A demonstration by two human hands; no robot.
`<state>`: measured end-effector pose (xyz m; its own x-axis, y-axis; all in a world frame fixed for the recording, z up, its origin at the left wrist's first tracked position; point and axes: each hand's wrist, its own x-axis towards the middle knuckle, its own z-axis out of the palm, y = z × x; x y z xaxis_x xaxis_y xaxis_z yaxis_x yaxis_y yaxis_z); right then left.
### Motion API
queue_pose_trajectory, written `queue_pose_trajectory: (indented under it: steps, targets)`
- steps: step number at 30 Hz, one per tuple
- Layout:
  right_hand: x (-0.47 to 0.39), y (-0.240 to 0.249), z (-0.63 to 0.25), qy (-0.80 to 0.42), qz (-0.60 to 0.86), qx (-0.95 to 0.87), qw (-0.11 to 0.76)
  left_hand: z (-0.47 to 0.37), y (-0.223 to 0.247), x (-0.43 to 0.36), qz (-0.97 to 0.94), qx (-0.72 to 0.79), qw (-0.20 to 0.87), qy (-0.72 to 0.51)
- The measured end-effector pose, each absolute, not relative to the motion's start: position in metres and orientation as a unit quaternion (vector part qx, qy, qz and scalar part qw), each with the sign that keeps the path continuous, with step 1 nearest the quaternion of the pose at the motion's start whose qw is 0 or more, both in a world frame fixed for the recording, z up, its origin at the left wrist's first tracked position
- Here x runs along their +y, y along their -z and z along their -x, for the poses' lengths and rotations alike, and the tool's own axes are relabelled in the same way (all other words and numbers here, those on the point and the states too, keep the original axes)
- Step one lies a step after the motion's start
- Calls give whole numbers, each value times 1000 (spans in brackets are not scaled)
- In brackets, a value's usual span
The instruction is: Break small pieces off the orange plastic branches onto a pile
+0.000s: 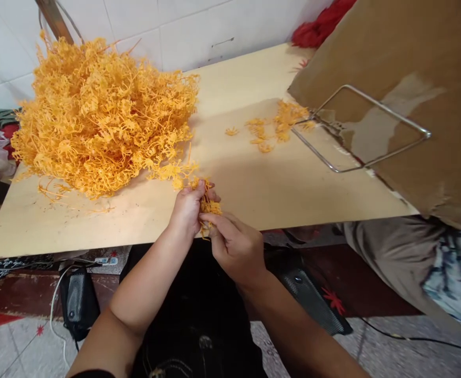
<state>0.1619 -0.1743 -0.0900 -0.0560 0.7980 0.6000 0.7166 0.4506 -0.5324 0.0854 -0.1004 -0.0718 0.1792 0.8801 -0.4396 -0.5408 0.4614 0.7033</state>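
A yellow heap (104, 115) fills the table's (270, 197) left; sprigs (173, 170) reach almost to the bunch (210, 207), so a tug could snag them. The left hand (187, 207) grips that bunch near the front edge; the right hand (237, 242) pinches at it, and hard pulling might tear it. Loose blossoms (284, 123) touch a wire frame (388, 110), which, if knocked, could scatter them.

Sprig pile (104, 118): yellow-orange; tabletop (262, 194): pale beige; cardboard (419, 47): brown; wall tiles (136, 18): white; fabric (457, 278): mottled blue, white and black
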Motion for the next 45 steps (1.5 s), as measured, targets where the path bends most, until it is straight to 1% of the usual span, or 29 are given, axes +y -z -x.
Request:
queue_pose_trajectory:
  steps: [6,9,12,13,15,17,18,20,22,24,26,28,30,32,34,37,41,43,45]
  targets:
    - [-176,90,-170,-12,519,-747,416,-92,73,-104,-250,430,711,-497]
    - [-170,89,-174,-15,506,-762,404,-93,75,-103,-266,433,700,-501]
    - [-180,83,-166,-20,489,-760,427,-91,76,-91,-255,445,692,-507]
    - [-188,79,-160,-20,462,-767,445,-88,76,-84,-235,459,680,-522]
    - [-205,72,-148,-28,359,-809,464,-80,74,-70,-191,484,637,-568]
    - [-213,68,-141,-66,263,-849,454,-69,72,-61,-188,485,604,-604]
    - [-211,67,-142,-98,255,-851,448,-65,70,-61,-205,479,617,-590]
    - [-192,69,-153,-180,335,-804,457,-58,69,-67,-239,458,669,-535]
    - [-164,74,-170,-295,466,-689,470,-54,69,-77,-243,436,716,-488]
    - [-139,80,-183,-370,524,-596,484,-53,71,-86,-229,424,734,-479]
    - [-125,83,-183,-406,545,-575,456,-54,73,-90,-218,420,739,-480]
    - [-119,83,-174,-389,580,-597,396,-54,74,-90,-213,412,741,-486]
    - [-117,80,-162,-333,621,-620,344,-53,75,-88,-203,406,742,-493]
    - [-117,77,-153,-285,632,-642,327,-53,75,-87,-194,406,740,-500]
    - [-118,78,-149,-258,603,-676,336,-53,74,-86,-184,411,731,-513]
    - [-126,85,-145,-199,560,-711,375,-56,75,-87,-162,421,715,-535]
    - [-158,86,-132,-108,529,-728,423,-58,72,-82,-130,426,718,-535]
    - [-179,78,-124,-91,440,-785,427,-54,70,-77,-111,417,717,-548]
    - [-194,66,-122,-106,338,-837,418,-49,69,-73,-111,396,717,-563]
